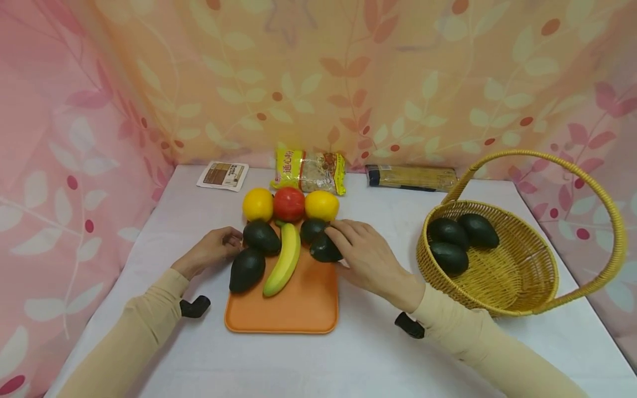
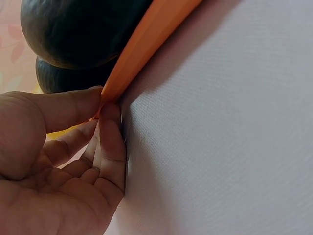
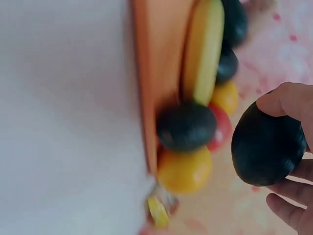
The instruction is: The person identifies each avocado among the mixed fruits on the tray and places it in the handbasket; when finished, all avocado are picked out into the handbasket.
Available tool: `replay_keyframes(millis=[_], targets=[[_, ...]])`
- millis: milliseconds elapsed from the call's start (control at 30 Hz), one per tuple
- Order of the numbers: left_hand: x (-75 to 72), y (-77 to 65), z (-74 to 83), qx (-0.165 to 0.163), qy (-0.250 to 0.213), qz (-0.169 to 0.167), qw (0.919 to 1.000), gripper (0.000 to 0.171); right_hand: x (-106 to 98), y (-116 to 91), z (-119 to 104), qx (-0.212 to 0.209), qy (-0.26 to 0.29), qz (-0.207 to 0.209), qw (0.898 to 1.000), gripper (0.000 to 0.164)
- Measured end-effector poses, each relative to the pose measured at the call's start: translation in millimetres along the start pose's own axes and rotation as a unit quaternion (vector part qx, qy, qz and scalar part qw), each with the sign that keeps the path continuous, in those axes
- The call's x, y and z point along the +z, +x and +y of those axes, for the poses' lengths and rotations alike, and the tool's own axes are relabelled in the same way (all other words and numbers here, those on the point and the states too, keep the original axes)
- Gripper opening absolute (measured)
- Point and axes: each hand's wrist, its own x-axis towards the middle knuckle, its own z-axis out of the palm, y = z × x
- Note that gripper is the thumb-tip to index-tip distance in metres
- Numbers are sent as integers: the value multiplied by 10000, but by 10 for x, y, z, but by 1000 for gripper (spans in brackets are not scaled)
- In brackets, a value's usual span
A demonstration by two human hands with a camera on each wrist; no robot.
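Note:
My right hand [image 1: 370, 260] grips a dark green avocado [image 3: 266, 147] by its sides, over the right part of an orange tray [image 1: 303, 312]. Below it in the right wrist view, another avocado [image 3: 187, 126] lies on the tray beside a yellow fruit. At the tray's left edge my left hand [image 2: 73, 147] pinches the rim between thumb and fingers. Two avocados [image 1: 247, 270] lie along that side. A banana [image 1: 285, 260] is in the middle of the tray. Across the far end sit a red round fruit [image 1: 289, 204] and a yellow fruit [image 1: 258, 205] on each side of it.
A wicker basket [image 1: 539, 260] with a tall handle stands at the right, holding three avocados [image 1: 479, 230]. Along the back lie a white packet [image 1: 223, 176], a yellow bag of pasta [image 1: 309, 171] and a long pack of noodles [image 1: 413, 177]. Patterned curtains surround the table.

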Motion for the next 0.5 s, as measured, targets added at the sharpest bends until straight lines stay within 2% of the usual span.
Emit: replay_keyframes(millis=[233,500], targets=[[1,-3,5,-33,15,19,10000,40,-476,-145,439,611,-322,233,9973,71],[-11,-10,15,-45,67,-19,10000,40,-920,-534,998,1431,-907,472,9844,69]])
